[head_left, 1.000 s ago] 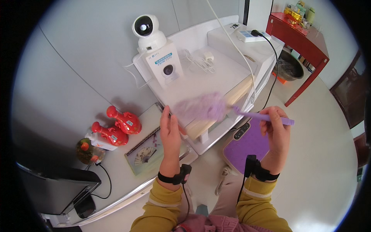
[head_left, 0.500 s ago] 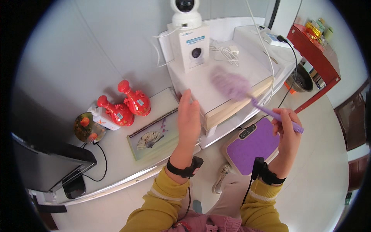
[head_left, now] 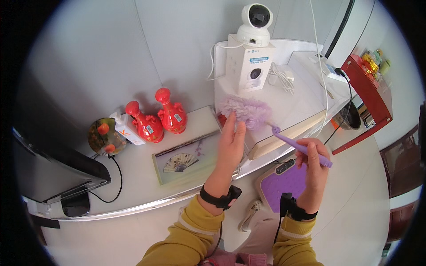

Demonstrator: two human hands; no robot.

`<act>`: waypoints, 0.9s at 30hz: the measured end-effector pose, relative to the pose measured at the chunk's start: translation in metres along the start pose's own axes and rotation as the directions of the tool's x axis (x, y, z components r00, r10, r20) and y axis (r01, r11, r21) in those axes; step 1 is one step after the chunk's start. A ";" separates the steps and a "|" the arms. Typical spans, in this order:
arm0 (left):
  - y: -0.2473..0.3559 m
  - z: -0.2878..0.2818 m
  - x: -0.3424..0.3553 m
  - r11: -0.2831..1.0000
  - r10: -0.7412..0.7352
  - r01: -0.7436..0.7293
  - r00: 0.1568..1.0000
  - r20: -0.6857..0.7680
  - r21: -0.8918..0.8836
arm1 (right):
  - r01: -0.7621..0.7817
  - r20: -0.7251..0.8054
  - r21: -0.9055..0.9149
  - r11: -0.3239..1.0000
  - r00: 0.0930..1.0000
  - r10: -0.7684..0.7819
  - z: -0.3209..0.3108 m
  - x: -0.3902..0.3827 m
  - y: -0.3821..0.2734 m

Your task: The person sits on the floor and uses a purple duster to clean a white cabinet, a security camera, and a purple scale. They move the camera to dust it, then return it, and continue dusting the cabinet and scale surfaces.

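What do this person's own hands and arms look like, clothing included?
The left hand and right hand are gloveless. The sleeves are mustard yellow, each with a pale stripe near the cuff. Each wrist wears a black strap with a small black box; a thin black cable hangs below each box.

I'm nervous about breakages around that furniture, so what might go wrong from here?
The right hand holds the purple duster with its fluffy head close to the white box; a bump might topple the white camera standing on top.
The fluff could also snag the white cable lying beside the box.
A wide swing leftward might knock over the red vases on the lower surface.
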State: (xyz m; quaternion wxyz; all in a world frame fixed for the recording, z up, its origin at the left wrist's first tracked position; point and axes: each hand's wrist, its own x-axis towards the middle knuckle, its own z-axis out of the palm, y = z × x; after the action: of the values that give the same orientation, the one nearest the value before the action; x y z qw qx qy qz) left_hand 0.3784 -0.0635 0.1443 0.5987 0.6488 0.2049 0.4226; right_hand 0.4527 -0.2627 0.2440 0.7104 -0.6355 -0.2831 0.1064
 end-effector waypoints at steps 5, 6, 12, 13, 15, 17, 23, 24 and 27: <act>0.004 -0.007 0.002 0.981 -0.154 0.158 0.987 0.042 -0.114 | -0.105 0.136 -0.007 0.994 0.985 0.105 0.025 0.001 0.003; 0.005 -0.008 0.003 0.971 -0.164 0.170 0.985 0.053 -0.168 | -0.069 0.123 -0.032 0.997 0.990 0.073 0.033 0.001 0.004; 0.005 -0.016 0.010 0.880 -0.273 0.274 0.960 0.058 -0.388 | 0.403 0.121 -0.342 0.849 0.915 -0.386 0.071 -0.002 0.009; 0.004 -0.017 0.010 0.899 -0.256 0.248 0.966 0.027 -0.360 | 0.416 0.117 -0.336 0.845 0.908 -0.401 0.073 -0.002 0.008; 0.004 -0.020 0.011 0.885 -0.300 0.265 0.954 -0.032 -0.382 | 0.370 0.139 -0.344 0.863 0.929 -0.343 0.072 -0.001 0.006; 0.004 -0.025 0.012 0.870 -0.332 0.282 0.941 -0.058 -0.404 | 0.317 0.204 -0.378 0.870 0.945 -0.256 0.071 -0.001 0.004; 0.011 -0.028 0.013 0.844 -0.397 0.339 0.916 -0.060 -0.416 | 0.480 0.255 -0.477 0.736 0.877 -0.407 0.090 -0.008 0.021; 0.011 -0.028 0.014 0.848 -0.381 0.326 0.923 -0.053 -0.418 | 0.481 0.270 -0.483 0.732 0.877 -0.398 0.095 -0.009 0.027; 0.015 -0.031 0.014 0.803 -0.396 0.360 0.918 0.027 -0.475 | 0.434 0.333 -0.539 0.722 0.897 -0.291 0.107 -0.015 0.037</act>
State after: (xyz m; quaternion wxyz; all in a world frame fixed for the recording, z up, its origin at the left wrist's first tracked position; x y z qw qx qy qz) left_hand 0.3587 -0.0368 0.1604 0.8022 0.4137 0.2432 0.3553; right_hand 0.3912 -0.1739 0.2076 0.4417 -0.7426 -0.4999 -0.0597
